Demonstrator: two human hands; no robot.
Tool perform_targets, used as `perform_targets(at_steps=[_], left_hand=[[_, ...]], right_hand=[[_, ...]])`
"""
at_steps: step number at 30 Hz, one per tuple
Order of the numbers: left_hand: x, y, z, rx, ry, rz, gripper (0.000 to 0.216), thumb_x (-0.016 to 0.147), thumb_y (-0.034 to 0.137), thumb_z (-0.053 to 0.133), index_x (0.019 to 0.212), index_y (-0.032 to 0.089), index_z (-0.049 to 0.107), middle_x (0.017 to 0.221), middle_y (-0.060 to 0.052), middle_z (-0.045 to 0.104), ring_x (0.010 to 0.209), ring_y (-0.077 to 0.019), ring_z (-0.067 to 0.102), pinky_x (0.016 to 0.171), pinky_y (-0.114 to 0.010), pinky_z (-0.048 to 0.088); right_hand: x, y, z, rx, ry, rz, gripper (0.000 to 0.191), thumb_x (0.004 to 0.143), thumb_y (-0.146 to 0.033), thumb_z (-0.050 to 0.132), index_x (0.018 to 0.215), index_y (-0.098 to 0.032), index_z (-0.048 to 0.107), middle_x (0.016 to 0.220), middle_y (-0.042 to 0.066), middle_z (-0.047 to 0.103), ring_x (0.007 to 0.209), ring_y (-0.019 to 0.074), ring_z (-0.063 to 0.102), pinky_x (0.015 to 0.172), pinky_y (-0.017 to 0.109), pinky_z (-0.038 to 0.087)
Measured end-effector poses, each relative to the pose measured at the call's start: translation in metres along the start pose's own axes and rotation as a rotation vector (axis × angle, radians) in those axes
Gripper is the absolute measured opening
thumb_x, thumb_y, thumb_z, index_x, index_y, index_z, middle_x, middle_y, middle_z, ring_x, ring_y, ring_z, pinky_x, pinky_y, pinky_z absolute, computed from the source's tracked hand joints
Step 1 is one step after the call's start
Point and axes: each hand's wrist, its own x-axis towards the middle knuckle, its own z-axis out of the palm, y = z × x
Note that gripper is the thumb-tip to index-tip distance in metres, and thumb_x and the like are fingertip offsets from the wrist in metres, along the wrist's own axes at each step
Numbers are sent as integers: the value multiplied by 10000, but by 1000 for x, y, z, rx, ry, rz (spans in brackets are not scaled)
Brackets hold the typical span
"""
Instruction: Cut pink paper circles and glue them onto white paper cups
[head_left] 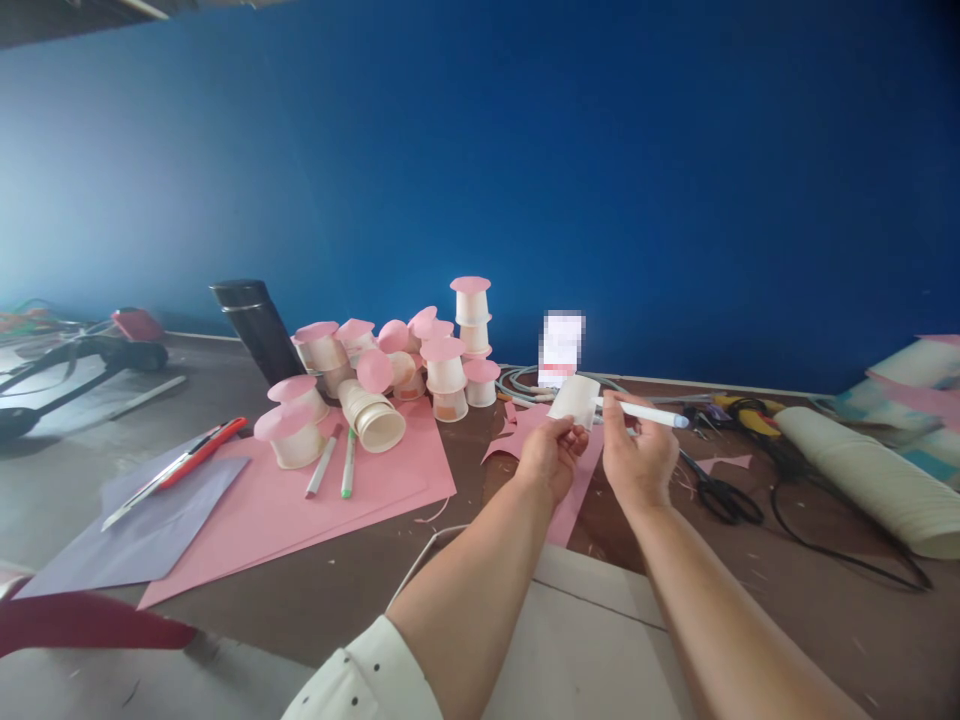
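In the head view, the left hand (553, 455) pinches a small white paper cup (576, 398) between thumb and fingers, tilted above the dark brown table (472, 485), towards its back edge. The right hand (641, 450) grips a white marker with a pale blue end (649, 413), its other end at the cup's side; contact is unclear. The step looks like drawing on the cup, so the next move calls for a firm hold and light strokes. White cups with pink paper tops (445, 375) stand leftward, near that back edge.
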Motion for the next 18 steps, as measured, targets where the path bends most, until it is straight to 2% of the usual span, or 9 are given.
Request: perform_targets(at_steps=[5, 18], left_hand=[[0, 0, 0, 1, -5, -4, 160, 843, 24, 540, 703, 76, 600, 594, -37, 540, 542, -72, 545, 571, -146, 511], [1, 1, -1, -3, -15, -6, 160, 843, 28, 542, 701, 70, 603, 597, -40, 543, 540, -71, 547, 578, -146, 510]], right_hand=[[0, -1, 0, -18, -55, 15, 380, 877, -467, 546, 941, -153, 750, 809, 113, 729, 721, 235, 641, 701, 340, 483], [1, 0, 1, -42, -25, -5, 389, 873, -463, 509, 879, -148, 738, 767, 117, 710, 720, 250, 637, 709, 361, 483]])
